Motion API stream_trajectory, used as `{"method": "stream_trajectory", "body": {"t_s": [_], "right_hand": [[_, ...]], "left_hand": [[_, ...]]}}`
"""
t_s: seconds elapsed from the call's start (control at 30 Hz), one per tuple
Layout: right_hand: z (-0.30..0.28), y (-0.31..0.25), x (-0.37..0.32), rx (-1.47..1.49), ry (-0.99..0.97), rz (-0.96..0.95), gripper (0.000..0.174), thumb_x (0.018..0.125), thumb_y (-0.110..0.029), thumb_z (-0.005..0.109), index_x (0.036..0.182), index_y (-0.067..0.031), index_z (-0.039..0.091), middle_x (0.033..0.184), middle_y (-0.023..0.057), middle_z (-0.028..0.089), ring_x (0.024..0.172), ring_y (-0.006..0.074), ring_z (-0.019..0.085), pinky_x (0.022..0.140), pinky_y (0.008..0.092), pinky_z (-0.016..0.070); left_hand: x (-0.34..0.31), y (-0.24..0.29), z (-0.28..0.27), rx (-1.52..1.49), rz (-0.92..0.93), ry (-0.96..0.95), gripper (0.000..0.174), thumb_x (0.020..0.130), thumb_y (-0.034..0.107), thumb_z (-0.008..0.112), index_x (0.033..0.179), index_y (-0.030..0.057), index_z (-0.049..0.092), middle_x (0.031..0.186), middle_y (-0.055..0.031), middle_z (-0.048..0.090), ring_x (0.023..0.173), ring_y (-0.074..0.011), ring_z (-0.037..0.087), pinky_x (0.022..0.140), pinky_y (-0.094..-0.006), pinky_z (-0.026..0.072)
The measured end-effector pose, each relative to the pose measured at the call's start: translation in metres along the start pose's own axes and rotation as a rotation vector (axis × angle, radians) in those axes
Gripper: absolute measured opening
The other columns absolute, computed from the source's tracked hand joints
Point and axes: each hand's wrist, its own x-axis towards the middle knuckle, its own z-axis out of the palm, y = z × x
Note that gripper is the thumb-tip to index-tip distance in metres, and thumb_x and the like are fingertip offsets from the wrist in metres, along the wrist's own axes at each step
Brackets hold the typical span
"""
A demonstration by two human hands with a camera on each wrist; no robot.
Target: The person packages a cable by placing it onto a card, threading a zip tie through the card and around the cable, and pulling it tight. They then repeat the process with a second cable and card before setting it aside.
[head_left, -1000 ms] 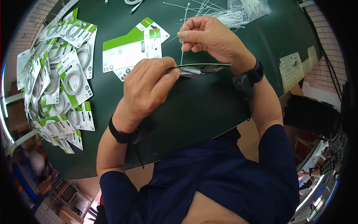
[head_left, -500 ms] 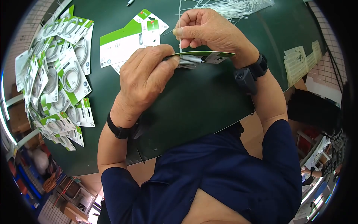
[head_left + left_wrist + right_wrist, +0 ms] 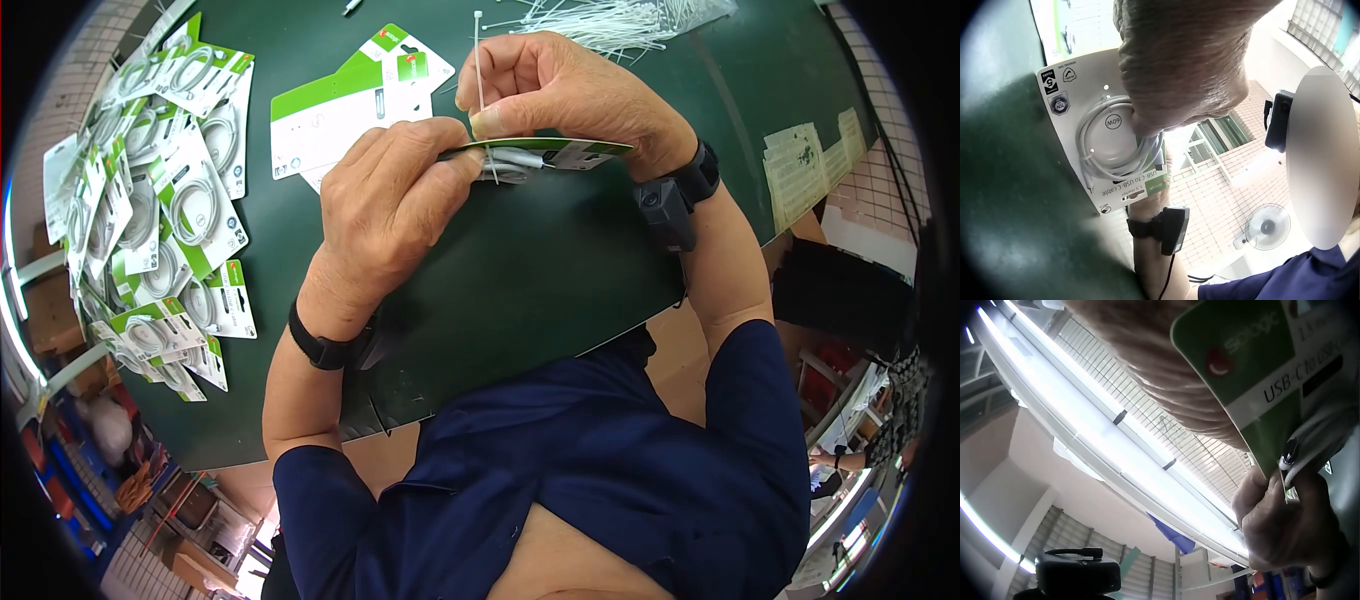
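Observation:
My left hand (image 3: 395, 205) pinches a cable card (image 3: 575, 148), held nearly edge-on above the table; a coiled white cable (image 3: 512, 165) lies on its near face. In the left wrist view the card (image 3: 1094, 75) shows its printed face and the looped cable (image 3: 1085, 137). A white zip tie (image 3: 478, 60) stands upright through the card, its tip below the card's edge. My right hand (image 3: 585, 95) pinches the tie just above the card, thumb against it. In the right wrist view the card (image 3: 1254, 369) partly covers the right hand.
Many packaged cables (image 3: 195, 210) lie piled at the left. Flat cards (image 3: 330, 120) rest behind the left hand. Loose zip ties (image 3: 600, 30) and a clear bag (image 3: 705, 12) are at the back. Taped paper (image 3: 795, 170) is on the right edge.
The right hand has moved down the tie toward the card, and the tie's end now pokes out below the card. The left hand keeps its grip on the card.

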Motion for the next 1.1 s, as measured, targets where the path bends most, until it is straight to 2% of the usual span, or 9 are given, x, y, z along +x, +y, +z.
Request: {"method": "stream_trajectory", "body": {"t_s": [0.03, 0.13, 0.27, 0.43, 0.57, 0.67, 0.8, 1.1], "right_hand": [[-0.001, -0.002, 0.0, 0.001, -0.001, -0.002, 0.013, 0.099, -0.015, 0.075, 0.098, -0.0031, 0.07, 0.085, 0.0007, 0.071, 0.073, 0.0042, 0.065, 0.065, 0.0174, 0.0517], [-0.009, -0.009, 0.001, 0.224, -0.025, 0.173, 0.015, 0.1, -0.016, 0.073, 0.106, -0.0018, 0.072, 0.087, 0.0022, 0.072, 0.077, 0.0037, 0.063, 0.069, 0.0186, 0.0515], [-0.009, -0.007, -0.001, 0.093, -0.087, 0.143, 0.021, 0.104, -0.02, 0.07, 0.108, 0.0004, 0.074, 0.09, 0.0034, 0.074, 0.075, 0.0028, 0.062, 0.068, 0.0191, 0.0514], [0.0, -0.008, -0.004, 0.0, -0.028, 0.013, 0.027, 0.107, -0.023, 0.066, 0.103, 0.0012, 0.077, 0.089, 0.0021, 0.074, 0.071, 0.0026, 0.06, 0.066, 0.019, 0.0506], [-0.004, -0.011, 0.0, 0.163, 0.039, 0.112, 0.025, 0.104, -0.021, 0.068, 0.095, 0.0002, 0.078, 0.086, -0.0004, 0.072, 0.069, 0.003, 0.059, 0.065, 0.0196, 0.0491], [-0.007, -0.014, -0.004, 0.032, -0.034, 0.152, 0.019, 0.099, -0.019, 0.071, 0.098, -0.0008, 0.077, 0.084, -0.0016, 0.07, 0.071, 0.0033, 0.058, 0.066, 0.0204, 0.0483], [-0.005, -0.015, -0.005, -0.093, -0.09, 0.105, 0.019, 0.097, -0.019, 0.073, 0.099, -0.001, 0.077, 0.082, -0.0022, 0.069, 0.071, 0.0034, 0.058, 0.065, 0.0213, 0.0476], [-0.003, -0.004, -0.001, 0.016, -0.127, 0.117, 0.024, 0.095, -0.019, 0.075, 0.11, -0.0004, 0.076, 0.087, -0.0016, 0.071, 0.074, 0.0041, 0.06, 0.067, 0.0207, 0.0482]], "left_hand": [[0.0, 0.0, 0.0, 0.002, 0.001, -0.001, 0.019, 0.074, 0.003, 0.079, 0.091, 0.0048, 0.07, 0.097, -0.006, 0.071, 0.076, -0.0204, 0.069, 0.063, -0.0321, 0.0526], [0.0, 0.0, -0.001, 0.003, -0.009, -0.027, 0.019, 0.074, 0.004, 0.079, 0.09, 0.0054, 0.07, 0.098, -0.0056, 0.071, 0.076, -0.0197, 0.068, 0.063, -0.032, 0.0522], [0.001, -0.002, 0.0, 0.005, 0.01, -0.013, 0.018, 0.074, 0.004, 0.079, 0.089, 0.0055, 0.07, 0.1, -0.0048, 0.072, 0.075, -0.019, 0.068, 0.062, -0.0315, 0.0524], [0.002, -0.001, -0.001, -0.008, -0.006, -0.037, 0.017, 0.074, 0.003, 0.079, 0.088, 0.0053, 0.069, 0.102, -0.0037, 0.072, 0.074, -0.018, 0.068, 0.062, -0.0307, 0.0526], [0.005, -0.003, -0.001, -0.032, -0.006, -0.05, 0.017, 0.075, 0.002, 0.078, 0.087, 0.0052, 0.068, 0.104, -0.0031, 0.073, 0.073, -0.0172, 0.068, 0.061, -0.0306, 0.0529], [0.005, -0.003, 0.0, -0.026, 0.016, -0.039, 0.016, 0.075, 0.002, 0.078, 0.086, 0.0052, 0.067, 0.104, -0.0034, 0.073, 0.073, -0.0173, 0.068, 0.06, -0.0311, 0.0532], [0.002, -0.003, 0.001, 0.001, 0.026, -0.047, 0.015, 0.076, 0.001, 0.077, 0.086, 0.0054, 0.067, 0.103, -0.0035, 0.073, 0.072, -0.0174, 0.068, 0.06, -0.0312, 0.0532], [0.001, -0.002, 0.002, -0.042, 0.006, 0.01, 0.017, 0.075, 0.005, 0.08, 0.086, 0.0081, 0.067, 0.098, -0.0028, 0.074, 0.07, -0.0175, 0.068, 0.058, -0.0315, 0.0524]]}}
